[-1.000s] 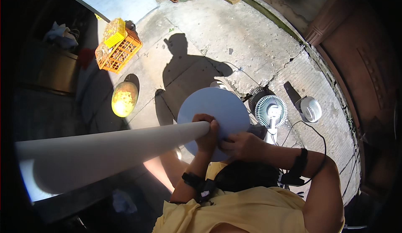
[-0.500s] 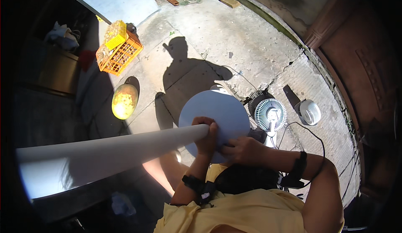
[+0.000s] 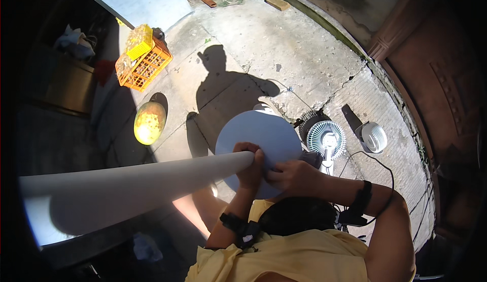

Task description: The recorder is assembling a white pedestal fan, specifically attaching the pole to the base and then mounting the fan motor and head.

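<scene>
- White pole [image 3: 127,188] spans from the left of the view to a pale round disc [image 3: 264,132], both held up above the concrete ground [image 3: 304,54]
- The left hand [image 3: 249,169] has its fingers curled around the pole right by the disc, probably because a grip there steadies both parts
- The right hand [image 3: 293,177] rests at the disc's lower right, its fingers bent and bunched; whether they pinch something small cannot be told
- The pole looks smooth, matte and cylindrical, its near end broad, likely from closeness to the camera; the disc looks flat and plain-faced
- Rough, cracked concrete carries a fan [image 3: 326,139] with a round, ribbed grille, right of the disc
</scene>
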A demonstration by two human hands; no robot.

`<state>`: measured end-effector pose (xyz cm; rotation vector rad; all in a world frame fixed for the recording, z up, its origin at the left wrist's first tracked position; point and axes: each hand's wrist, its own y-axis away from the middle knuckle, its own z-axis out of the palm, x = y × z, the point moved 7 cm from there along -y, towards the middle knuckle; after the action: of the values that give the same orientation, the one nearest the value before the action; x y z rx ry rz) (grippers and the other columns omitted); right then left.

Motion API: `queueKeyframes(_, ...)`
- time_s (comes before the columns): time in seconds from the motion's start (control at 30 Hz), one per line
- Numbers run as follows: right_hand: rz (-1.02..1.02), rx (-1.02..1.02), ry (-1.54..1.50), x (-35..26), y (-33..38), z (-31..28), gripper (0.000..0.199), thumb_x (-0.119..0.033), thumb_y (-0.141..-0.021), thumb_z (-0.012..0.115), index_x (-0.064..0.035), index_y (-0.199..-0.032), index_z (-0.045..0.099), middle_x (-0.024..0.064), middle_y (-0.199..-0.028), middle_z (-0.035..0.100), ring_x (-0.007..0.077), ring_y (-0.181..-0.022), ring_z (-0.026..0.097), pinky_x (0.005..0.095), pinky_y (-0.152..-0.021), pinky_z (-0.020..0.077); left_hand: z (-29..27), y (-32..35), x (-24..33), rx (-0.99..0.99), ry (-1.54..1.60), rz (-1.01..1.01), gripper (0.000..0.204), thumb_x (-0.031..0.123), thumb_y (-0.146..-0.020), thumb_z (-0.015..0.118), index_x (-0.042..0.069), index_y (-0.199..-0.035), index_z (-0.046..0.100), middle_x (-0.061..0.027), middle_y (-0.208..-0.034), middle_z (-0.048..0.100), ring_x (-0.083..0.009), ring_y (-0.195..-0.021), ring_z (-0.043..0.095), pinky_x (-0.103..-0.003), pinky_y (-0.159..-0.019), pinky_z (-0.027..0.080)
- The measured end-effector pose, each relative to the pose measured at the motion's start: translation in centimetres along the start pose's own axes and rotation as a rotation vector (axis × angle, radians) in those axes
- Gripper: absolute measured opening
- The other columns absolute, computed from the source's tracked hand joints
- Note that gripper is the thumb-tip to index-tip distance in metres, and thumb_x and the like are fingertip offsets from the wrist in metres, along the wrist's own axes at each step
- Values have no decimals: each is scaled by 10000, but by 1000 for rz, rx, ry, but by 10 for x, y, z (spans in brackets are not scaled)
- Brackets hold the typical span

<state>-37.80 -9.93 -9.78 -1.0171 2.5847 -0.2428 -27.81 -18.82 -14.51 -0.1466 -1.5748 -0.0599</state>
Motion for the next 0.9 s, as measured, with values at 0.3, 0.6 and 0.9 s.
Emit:
queueKeyframes(0.3, 371, 205, -13, 80, 4, -43, 204, -179, -760, 671, -142, -961, 677, -14, -957, 610, 173, -798, 632, 300, -617, 555, -3, -2, -1, 4, -82, 76, 187, -33, -770, 615, 38, -888, 490, -74, -837, 584, -152, -803, 566, -292, -759, 506)
queueKeyframes(0.6, 168, 126, -79, 4, 25, -32, 162, -219, -787, 673, -122, -916, 677, -38, -946, 609, 131, -736, 620, 273, -587, 538, -5, 2, -4, -5, 52, 51, 190, -34, -758, 619, 40, -877, 491, -66, -828, 580, -147, -805, 567, -286, -760, 501)
queueKeyframes(0.9, 390, 274, 1, 108, 12, -36, 148, -219, -840, 643, -128, -942, 699, -19, -905, 639, 184, -808, 642, 306, -628, 554, 2, -2, 8, -33, -151, 153, 184, -53, -750, 606, 40, -865, 496, -63, -804, 578, -152, -780, 577, -292, -755, 496)
